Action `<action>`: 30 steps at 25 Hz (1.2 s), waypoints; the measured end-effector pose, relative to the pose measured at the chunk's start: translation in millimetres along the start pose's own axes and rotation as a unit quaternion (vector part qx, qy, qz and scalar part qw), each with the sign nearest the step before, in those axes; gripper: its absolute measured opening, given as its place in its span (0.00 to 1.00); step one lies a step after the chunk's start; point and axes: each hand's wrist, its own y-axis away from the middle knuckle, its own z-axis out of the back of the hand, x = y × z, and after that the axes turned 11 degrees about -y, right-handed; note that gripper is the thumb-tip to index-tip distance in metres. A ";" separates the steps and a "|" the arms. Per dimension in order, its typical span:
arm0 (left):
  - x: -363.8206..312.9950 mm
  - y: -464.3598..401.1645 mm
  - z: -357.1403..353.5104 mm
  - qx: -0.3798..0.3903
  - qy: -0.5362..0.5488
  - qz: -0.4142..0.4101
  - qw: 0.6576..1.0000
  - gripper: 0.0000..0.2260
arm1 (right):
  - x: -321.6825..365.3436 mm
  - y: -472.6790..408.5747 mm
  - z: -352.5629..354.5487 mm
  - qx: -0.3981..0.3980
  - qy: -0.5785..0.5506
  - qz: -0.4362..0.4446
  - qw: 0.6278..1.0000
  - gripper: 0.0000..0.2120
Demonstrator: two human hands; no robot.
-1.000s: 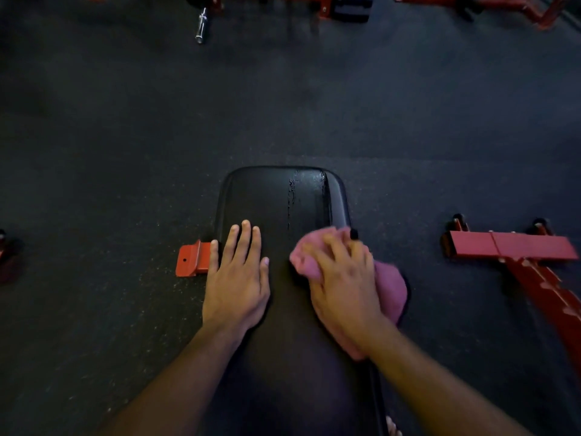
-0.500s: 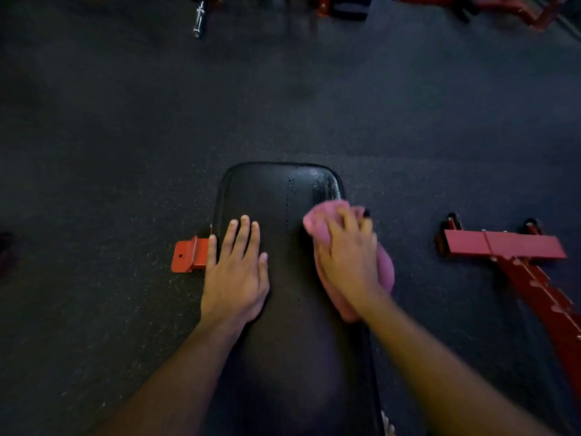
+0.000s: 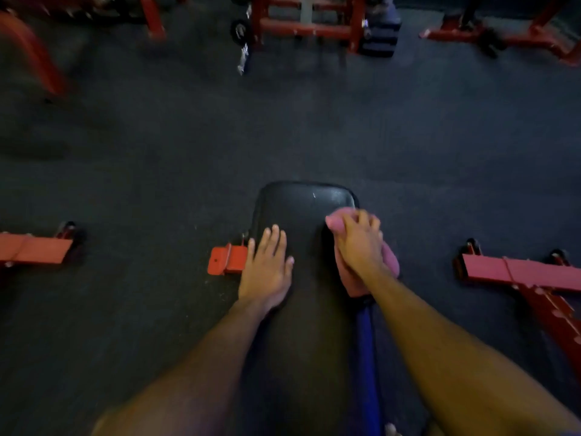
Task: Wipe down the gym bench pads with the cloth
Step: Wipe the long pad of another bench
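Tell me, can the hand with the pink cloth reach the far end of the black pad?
Probably yes. The right hand presses the pink cloth on the pad's right edge, close to the far end, and nothing lies between them.

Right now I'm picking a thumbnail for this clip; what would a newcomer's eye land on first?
The pink cloth under the right hand, pressed on the right edge of the black bench pad near its far end. Next, the left hand lying flat on the pad's left side, beside an orange-red bracket sticking out over the dark floor.
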 end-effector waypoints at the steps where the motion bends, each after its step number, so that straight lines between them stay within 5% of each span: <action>1: 0.1 18.7 3.3 0.005 0.018 0.007 1.000 0.30 | 8.3 16.3 6.0 0.001 0.001 0.012 1.000 0.20; 6: -5.7 118.2 -11.6 0.050 0.019 0.007 0.999 0.33 | 66.3 107.8 -31.4 0.030 0.002 0.173 0.984 0.23; 15: 0.1 114.8 -45.8 -0.032 0.024 -0.004 0.999 0.28 | 90.3 -148.0 -64.1 -0.051 0.079 0.096 0.991 0.19; 18: 1.0 114.4 -43.9 -0.036 0.014 0.004 0.999 0.27 | 99.9 -126.7 -65.3 -0.061 0.067 0.091 0.992 0.21; 24: -0.8 115.3 -40.3 -0.037 -0.006 0.005 0.999 0.27 | 89.2 35.5 -67.2 0.041 0.014 0.260 0.965 0.22; 30: 0.7 117.0 -45.8 -0.043 -0.002 0.000 0.999 0.27 | 88.8 -116.6 -70.3 -0.020 0.064 0.202 0.977 0.18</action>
